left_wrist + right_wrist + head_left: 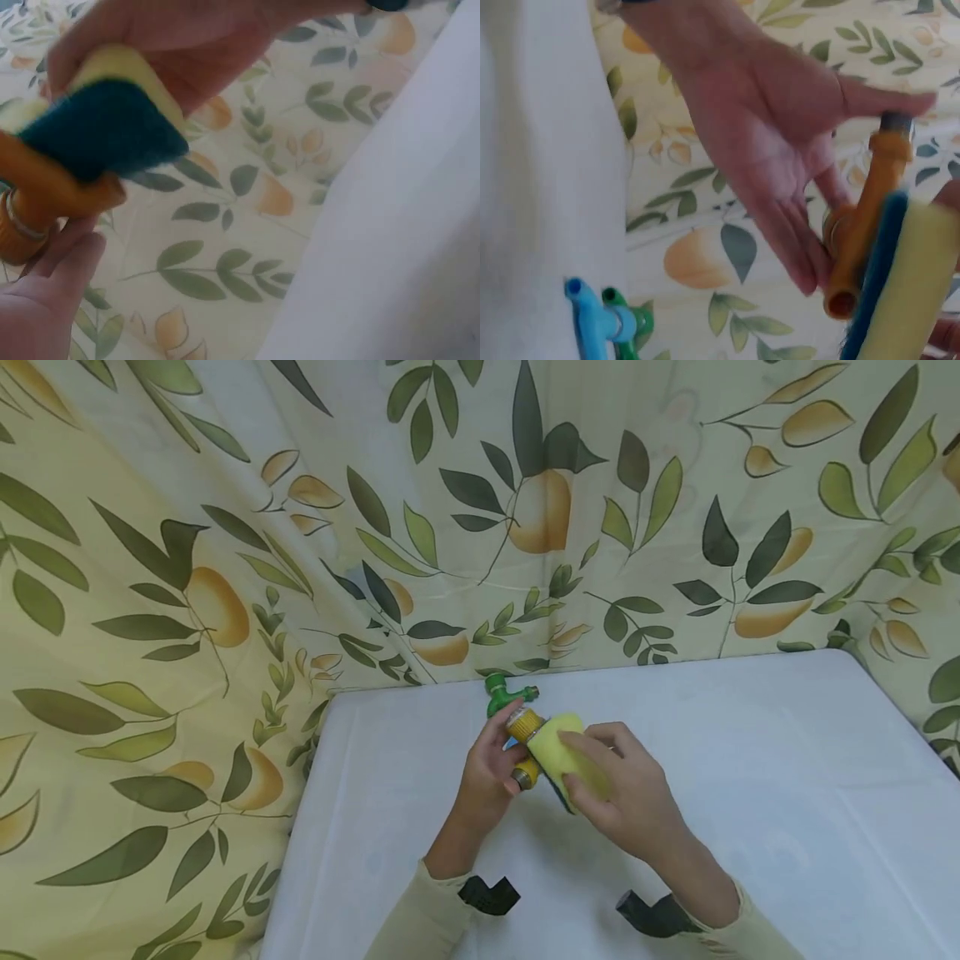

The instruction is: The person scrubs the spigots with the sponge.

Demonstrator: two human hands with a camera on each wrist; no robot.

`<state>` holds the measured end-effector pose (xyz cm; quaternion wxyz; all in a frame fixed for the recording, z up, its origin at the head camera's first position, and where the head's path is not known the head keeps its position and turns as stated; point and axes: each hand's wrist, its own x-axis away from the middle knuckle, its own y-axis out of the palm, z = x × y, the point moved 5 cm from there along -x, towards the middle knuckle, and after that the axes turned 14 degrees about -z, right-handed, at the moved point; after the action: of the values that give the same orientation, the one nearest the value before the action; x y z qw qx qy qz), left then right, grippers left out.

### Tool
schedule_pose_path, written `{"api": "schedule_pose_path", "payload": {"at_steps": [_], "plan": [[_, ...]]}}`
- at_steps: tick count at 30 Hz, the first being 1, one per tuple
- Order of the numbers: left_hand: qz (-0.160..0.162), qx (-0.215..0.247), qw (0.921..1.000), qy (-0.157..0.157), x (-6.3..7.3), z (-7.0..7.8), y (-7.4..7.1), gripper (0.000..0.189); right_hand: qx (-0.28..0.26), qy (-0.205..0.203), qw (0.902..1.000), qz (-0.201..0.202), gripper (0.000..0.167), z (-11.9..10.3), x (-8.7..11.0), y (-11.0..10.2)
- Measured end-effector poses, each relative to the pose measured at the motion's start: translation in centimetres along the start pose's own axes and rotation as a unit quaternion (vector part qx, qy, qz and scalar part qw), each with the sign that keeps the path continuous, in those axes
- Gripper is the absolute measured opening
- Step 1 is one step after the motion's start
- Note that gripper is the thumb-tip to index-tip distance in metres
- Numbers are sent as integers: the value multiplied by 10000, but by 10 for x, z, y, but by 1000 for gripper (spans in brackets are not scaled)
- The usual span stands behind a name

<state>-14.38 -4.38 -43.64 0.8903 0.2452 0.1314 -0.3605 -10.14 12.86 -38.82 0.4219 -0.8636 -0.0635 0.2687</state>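
My left hand (480, 789) holds a yellow-orange plastic tap (524, 724) above the table, thumb at one end and fingers along its side. In the right wrist view the tap (877, 180) shows a grey tip and an open round mouth. A yellow sponge (572, 753) with a dark blue-green scouring side is gripped by my right hand (637, 793). In the left wrist view that scouring side (105, 131) lies against the tap (45, 180). Beyond my left hand, a green tap (501, 695) stands on the table.
A white-covered table (787, 760) lies under both hands. In the right wrist view a light blue tap (592, 322) is beside the green one (637, 319); the head view shows only a sliver of it. Leaf-and-fruit patterned curtain (300, 568) hangs behind and left of the table.
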Motion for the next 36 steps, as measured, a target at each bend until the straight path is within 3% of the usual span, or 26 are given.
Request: {"api": "schedule_pose_path", "payload": {"at_steps": [4, 7, 9, 13, 16, 21, 24, 29, 33, 36], "plan": [[-295, -203, 9991, -225, 0, -2, 6, 126, -195, 201, 9996, -88, 46, 5, -4, -1], [-369, -311, 9978, -444, 1, -2, 10, 127, -328, 15, 9994, -124, 47, 5, -4, 0], [-436, -681, 9947, -637, 2, 0, 11, 122, -342, -100, 9993, -82, 48, 4, -3, 0], [-615, -1077, 9849, -1205, 4, 4, 11, 94, -282, -22, 9995, 113, 47, 6, -2, -2], [-615, -1168, 9812, -1408, 3, 7, 10, 70, -283, 20, 9995, 134, 46, 9, -1, -3], [-334, -1774, 9766, -1164, 1, 13, 4, 51, -494, -166, 9984, -222, 45, 15, 0, -4], [-170, -1861, 9771, -1018, 1, 15, 1, 50, -522, -191, 9979, -320, 45, 18, -1, -6], [-273, -2133, 9741, -697, 1, 17, 2, 52, -472, -203, 9980, -357, 47, 18, -2, -11], [-485, -2909, 9544, -470, 1, 20, 5, 43, -575, -503, 9951, -625, 47, 19, -2, -18], [-519, -3525, 9338, -334, 1, 19, 7, 45, -566, -508, 9938, -812, 45, 20, -4, -21]]}}
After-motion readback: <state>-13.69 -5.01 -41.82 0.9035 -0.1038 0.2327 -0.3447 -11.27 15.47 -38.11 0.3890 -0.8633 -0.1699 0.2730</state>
